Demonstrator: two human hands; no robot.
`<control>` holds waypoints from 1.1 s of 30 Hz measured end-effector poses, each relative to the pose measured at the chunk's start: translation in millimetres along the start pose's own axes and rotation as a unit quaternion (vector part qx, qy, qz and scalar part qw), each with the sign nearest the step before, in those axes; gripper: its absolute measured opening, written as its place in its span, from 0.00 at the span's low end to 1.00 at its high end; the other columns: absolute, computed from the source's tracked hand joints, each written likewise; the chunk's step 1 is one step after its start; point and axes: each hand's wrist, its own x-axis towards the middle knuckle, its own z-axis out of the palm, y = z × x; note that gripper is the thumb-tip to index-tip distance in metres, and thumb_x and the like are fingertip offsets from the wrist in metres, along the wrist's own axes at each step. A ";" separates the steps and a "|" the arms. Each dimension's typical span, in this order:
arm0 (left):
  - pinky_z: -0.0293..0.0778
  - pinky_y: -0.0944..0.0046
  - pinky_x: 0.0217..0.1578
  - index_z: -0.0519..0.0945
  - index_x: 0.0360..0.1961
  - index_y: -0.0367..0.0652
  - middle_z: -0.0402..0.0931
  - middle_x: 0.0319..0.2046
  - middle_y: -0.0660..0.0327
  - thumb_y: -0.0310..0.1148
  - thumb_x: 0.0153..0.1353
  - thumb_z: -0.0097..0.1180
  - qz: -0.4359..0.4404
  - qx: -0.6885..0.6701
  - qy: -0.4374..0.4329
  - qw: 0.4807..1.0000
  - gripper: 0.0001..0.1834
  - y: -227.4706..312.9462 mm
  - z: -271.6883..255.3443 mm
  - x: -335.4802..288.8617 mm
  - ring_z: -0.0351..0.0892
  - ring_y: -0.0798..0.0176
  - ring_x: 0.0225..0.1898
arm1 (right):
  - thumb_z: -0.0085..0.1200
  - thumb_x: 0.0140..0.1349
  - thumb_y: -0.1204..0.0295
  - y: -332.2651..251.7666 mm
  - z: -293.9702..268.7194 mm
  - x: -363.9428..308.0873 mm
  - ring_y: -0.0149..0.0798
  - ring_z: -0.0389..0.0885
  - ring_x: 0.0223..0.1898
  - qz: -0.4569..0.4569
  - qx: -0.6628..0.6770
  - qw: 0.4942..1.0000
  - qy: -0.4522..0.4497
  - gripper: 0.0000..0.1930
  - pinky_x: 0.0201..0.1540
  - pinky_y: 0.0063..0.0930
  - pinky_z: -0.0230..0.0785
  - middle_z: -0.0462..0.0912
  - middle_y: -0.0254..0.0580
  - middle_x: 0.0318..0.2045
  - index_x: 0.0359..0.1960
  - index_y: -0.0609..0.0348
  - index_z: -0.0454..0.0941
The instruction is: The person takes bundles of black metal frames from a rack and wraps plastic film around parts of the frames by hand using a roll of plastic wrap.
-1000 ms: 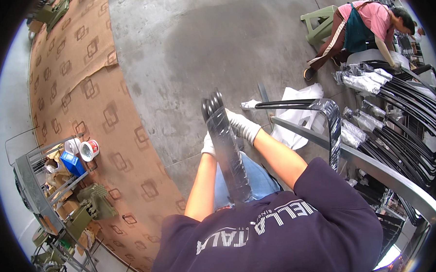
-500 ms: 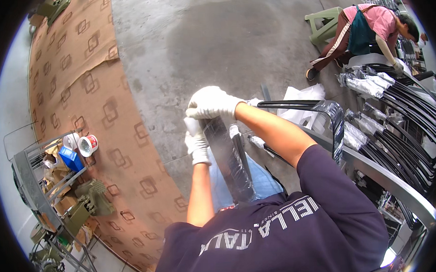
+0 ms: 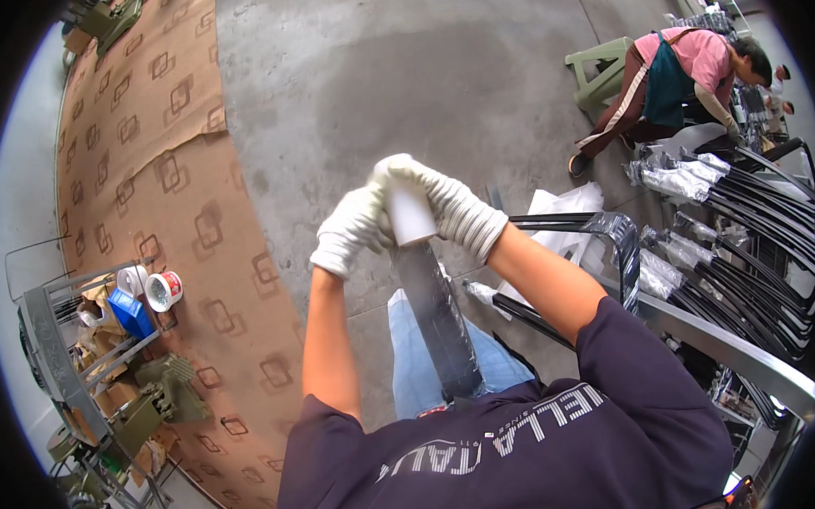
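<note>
Between my two gloved hands is a white roll (image 3: 412, 216), a short cylinder that looks like stretch film, slightly blurred. My right hand (image 3: 451, 203) is closed round its right side. On its left, my left hand (image 3: 350, 228) is also closed against the roll, its fingertips partly hidden. Directly below, touching or nearly touching the roll, is the upper end of a long black bundle (image 3: 439, 321) in shiny clear film. The bundle runs down from my hands to my waist, in front of my jeans; whatever supports it is out of sight.
A metal rail (image 3: 729, 336) and black bent tubes with film-wrapped ends (image 3: 742, 203) are on the right. A co-worker (image 3: 682, 74) bends over beside a green stool (image 3: 599, 69). On the left, a metal rack (image 3: 67, 360) holds a blue bin (image 3: 131, 312) near patterned brown floor covering (image 3: 187, 200).
The white roll has come from the left side of the bundle to its front, between my hands. My left hand has risen and turned; my right hand has shifted right.
</note>
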 end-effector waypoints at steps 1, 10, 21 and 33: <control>0.67 0.69 0.13 0.74 0.26 0.42 0.73 0.18 0.60 0.57 0.59 0.41 0.105 -0.077 0.075 0.989 0.26 -8.8 -5.1 7.8 0.70 0.68 0.11 | 0.64 0.47 0.64 -6.1 5.1 -5.7 0.41 0.77 0.30 -0.007 0.002 0.999 0.049 0.22 0.33 0.37 0.76 0.77 0.45 0.32 0.40 0.61 0.69; 0.70 0.70 0.30 0.78 0.24 0.37 0.77 0.22 0.61 0.54 0.61 0.39 0.159 -0.219 -0.168 0.948 0.29 -70.7 22.6 87.5 0.73 0.69 0.23 | 0.61 0.48 0.57 -54.7 -40.5 -17.4 0.40 0.78 0.24 0.006 -0.105 0.992 0.074 0.26 0.23 0.30 0.76 0.77 0.48 0.30 0.41 0.64 0.68; 0.64 0.59 0.46 0.64 0.47 0.32 0.67 0.41 0.49 0.42 0.57 0.49 0.045 -0.041 0.470 0.881 0.25 -162.4 66.0 34.0 0.66 0.55 0.44 | 0.40 0.62 0.71 163.1 -91.1 52.5 0.31 0.73 0.29 0.110 0.188 0.974 -0.060 0.09 0.33 0.24 0.67 0.77 0.35 0.28 0.33 0.57 0.74; 0.70 0.66 0.30 0.77 0.36 0.41 0.76 0.28 0.65 0.48 0.61 0.43 -0.079 -0.108 0.274 0.952 0.21 -156.9 34.2 -13.7 0.71 0.70 0.27 | 0.43 0.55 0.60 153.5 -103.4 77.3 0.42 0.76 0.37 -0.043 -0.554 0.830 -0.045 0.17 0.43 0.30 0.66 0.80 0.47 0.34 0.37 0.57 0.77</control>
